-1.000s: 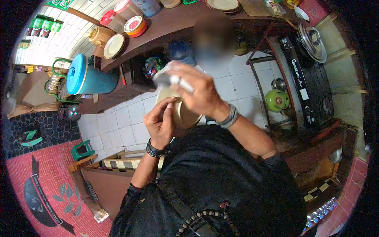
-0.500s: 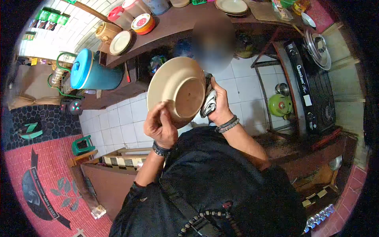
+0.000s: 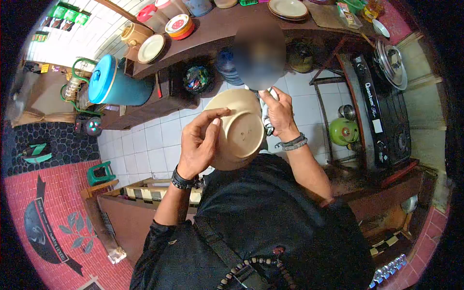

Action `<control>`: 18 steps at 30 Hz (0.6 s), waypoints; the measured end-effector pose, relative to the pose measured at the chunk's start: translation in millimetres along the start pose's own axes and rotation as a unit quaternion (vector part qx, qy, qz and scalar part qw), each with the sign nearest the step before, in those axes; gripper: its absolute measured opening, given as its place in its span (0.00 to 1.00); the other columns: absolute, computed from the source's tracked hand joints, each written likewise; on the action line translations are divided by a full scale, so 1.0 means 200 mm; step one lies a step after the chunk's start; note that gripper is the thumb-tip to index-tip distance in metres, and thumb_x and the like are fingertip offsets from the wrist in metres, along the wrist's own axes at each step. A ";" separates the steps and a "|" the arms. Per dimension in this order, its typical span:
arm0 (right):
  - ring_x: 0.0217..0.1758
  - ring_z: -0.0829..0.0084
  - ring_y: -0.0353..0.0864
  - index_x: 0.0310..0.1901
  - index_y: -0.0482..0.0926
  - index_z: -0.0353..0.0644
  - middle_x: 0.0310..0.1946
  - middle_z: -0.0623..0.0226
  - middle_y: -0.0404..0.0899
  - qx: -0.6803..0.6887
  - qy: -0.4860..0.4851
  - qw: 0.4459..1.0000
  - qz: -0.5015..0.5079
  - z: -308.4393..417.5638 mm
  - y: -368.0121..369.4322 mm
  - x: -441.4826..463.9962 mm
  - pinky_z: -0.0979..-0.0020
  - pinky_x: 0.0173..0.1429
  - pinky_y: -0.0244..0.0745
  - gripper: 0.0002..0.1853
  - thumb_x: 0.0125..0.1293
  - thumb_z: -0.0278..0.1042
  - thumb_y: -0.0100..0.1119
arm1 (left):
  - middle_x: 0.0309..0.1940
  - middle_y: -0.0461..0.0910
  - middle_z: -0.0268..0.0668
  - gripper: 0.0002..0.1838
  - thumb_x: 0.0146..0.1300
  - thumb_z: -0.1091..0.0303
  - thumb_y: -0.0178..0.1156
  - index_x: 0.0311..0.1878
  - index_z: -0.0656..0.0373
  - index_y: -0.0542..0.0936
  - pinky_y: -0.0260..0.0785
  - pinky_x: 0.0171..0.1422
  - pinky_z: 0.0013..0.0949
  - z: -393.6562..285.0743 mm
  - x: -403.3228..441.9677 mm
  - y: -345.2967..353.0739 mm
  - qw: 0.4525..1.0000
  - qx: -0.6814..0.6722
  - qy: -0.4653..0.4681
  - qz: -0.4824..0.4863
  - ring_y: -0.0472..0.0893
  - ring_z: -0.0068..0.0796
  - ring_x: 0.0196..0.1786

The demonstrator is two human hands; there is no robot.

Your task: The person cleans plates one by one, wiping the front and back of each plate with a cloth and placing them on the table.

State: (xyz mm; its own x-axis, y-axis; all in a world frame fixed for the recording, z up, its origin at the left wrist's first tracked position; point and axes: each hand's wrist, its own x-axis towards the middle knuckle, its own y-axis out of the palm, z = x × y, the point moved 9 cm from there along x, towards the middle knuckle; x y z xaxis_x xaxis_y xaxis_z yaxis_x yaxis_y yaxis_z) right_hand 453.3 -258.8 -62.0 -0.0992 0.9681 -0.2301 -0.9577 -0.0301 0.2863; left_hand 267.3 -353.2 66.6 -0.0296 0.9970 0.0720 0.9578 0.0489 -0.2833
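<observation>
A beige plate (image 3: 245, 133) is held up in front of my body, its underside with the raised ring facing me. My left hand (image 3: 199, 140) is at the plate's left side, thumb and forefinger close together near the foot ring; whether they pinch it is hard to tell. My right hand (image 3: 280, 115) grips a grey and white cloth (image 3: 266, 112) against the plate's right edge, with the thumb on top.
A brown counter (image 3: 222, 24) ahead bears stacked plates (image 3: 288, 7) and a small plate (image 3: 151, 49). A blue cooler (image 3: 121, 82) stands at the left. On the right are a black stove (image 3: 379, 106) and a green gas cylinder (image 3: 343, 130).
The plate first faced down behind a blurred right hand with the cloth. Since then it has turned and moved slightly right and down, and the right hand has shifted along its right edge.
</observation>
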 end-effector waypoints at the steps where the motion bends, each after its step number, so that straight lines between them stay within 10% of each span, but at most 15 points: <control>1: 0.26 0.86 0.65 0.33 0.83 0.44 0.23 0.83 0.73 0.001 -0.006 1.000 -0.002 0.04 0.01 -0.01 0.75 0.30 0.62 0.16 0.73 0.47 0.67 | 0.51 0.89 0.37 0.13 0.78 0.75 0.55 0.57 0.67 0.85 0.74 0.63 0.28 0.00 0.00 0.00 1.000 -0.010 0.001 -0.007 0.83 0.23 0.55; 18: 0.27 0.87 0.71 0.38 0.86 0.39 0.26 0.81 0.78 -0.027 -0.051 0.996 0.063 0.08 0.05 0.03 0.76 0.31 0.68 0.13 0.72 0.42 0.68 | 0.28 0.77 0.26 0.12 0.73 0.72 0.66 0.31 0.62 0.77 0.66 0.40 0.24 0.15 -0.04 -0.01 0.997 -0.039 -0.005 -0.060 0.72 0.14 0.34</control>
State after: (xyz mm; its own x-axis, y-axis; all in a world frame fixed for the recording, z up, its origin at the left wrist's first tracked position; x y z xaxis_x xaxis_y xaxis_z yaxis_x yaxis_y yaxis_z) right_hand 448.0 -248.5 -45.4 -0.1933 0.9761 -0.0990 -0.9528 -0.1627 0.2565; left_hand 256.6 -359.6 38.5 -0.1470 0.9849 0.0914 0.9666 0.1627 -0.1983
